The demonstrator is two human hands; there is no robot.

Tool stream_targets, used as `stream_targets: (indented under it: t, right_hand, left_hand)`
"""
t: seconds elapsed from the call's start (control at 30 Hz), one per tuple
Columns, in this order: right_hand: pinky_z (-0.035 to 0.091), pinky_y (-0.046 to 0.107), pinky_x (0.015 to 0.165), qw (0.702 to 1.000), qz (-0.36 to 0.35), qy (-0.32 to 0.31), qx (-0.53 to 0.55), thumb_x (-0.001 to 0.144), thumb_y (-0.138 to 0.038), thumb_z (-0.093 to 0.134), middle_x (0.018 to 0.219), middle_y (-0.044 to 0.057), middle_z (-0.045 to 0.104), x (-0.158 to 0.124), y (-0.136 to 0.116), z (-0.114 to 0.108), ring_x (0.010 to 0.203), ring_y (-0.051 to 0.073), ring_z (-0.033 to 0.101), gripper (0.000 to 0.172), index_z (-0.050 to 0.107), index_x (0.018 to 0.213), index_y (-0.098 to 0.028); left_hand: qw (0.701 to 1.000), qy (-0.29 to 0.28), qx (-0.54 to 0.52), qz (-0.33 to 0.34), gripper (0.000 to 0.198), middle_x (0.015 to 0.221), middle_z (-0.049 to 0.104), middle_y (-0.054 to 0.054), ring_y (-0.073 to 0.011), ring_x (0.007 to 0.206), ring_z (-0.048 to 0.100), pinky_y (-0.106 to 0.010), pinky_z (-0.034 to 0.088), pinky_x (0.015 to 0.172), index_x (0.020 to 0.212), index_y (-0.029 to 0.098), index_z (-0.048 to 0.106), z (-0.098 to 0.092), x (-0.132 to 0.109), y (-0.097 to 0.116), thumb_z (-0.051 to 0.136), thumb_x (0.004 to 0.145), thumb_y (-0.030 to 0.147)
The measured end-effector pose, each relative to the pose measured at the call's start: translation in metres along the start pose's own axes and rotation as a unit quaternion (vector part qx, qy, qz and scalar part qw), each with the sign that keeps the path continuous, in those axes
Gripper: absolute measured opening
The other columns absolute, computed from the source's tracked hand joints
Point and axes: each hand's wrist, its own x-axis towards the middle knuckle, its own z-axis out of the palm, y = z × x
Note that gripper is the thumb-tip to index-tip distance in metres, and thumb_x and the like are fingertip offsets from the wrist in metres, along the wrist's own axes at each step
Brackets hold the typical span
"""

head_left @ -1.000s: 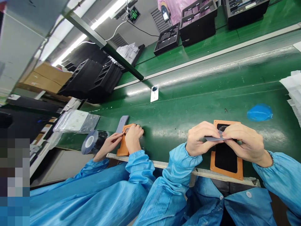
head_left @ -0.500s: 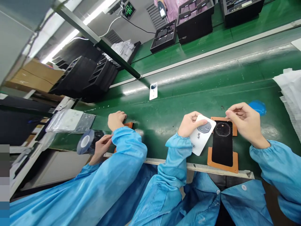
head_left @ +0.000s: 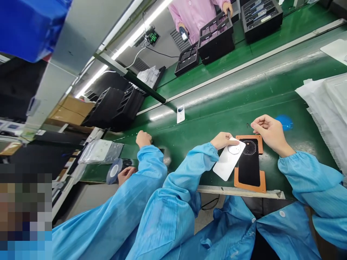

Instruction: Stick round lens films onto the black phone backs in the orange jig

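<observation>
My left hand [head_left: 222, 140] grips a white phone back cover [head_left: 227, 161] by its upper end, tilted just left of an orange jig [head_left: 249, 163] with a black inset that lies on the green belt [head_left: 217, 108]. My right hand [head_left: 268, 131] hovers beyond the jig's far right corner, its fingers pinched together; whatever they hold is too small to make out. A blue scrap [head_left: 284, 122] lies on the belt just past that hand.
A co-worker in a blue coat sits at my left, one hand [head_left: 143, 138] on the belt, the other [head_left: 125, 174] by a tape roll [head_left: 114, 171]. Another white cover [head_left: 180, 113] lies farther up the belt. White sheets [head_left: 325, 108] are stacked at right; black trays [head_left: 217, 39] stand across.
The cover came off the jig into my left hand and has tilted further to the left. My right hand lifted away, pinched. The co-worker's hand slid forward along the belt.
</observation>
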Motion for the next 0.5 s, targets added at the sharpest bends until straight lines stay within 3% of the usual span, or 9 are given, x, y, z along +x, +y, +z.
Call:
stream_targets:
  t: [0.23, 0.5]
  right_hand:
    - [0.054, 0.031, 0.065, 1.000, -0.015, -0.010, -0.019, 0.084, -0.041, 0.075, 0.077, 0.002, 0.069, -0.002, -0.003, -0.001, 0.068, 0.017, 0.067, 0.023, 0.067, 0.083, -0.020]
    - [0.053, 0.031, 0.065, 0.999, -0.026, -0.015, -0.019, 0.085, -0.041, 0.074, 0.079, 0.003, 0.070, -0.003, -0.004, -0.002, 0.069, 0.016, 0.066, 0.021, 0.067, 0.082, -0.021]
  left_hand:
    - [1.000, 0.005, 0.023, 0.014, 0.036, 0.062, 0.068, 0.001, -0.0091, 0.053, 0.061, -0.021, 0.043, 0.053, 0.076, 0.014, 0.058, 0.004, -0.002, 0.014, 0.091, 0.063, 0.013]
    - [1.000, 0.004, -0.004, 0.007, 0.042, 0.064, 0.069, 0.001, -0.0105, 0.054, 0.063, -0.021, 0.045, 0.055, 0.079, 0.016, 0.053, 0.006, -0.003, 0.010, 0.092, 0.062, 0.013]
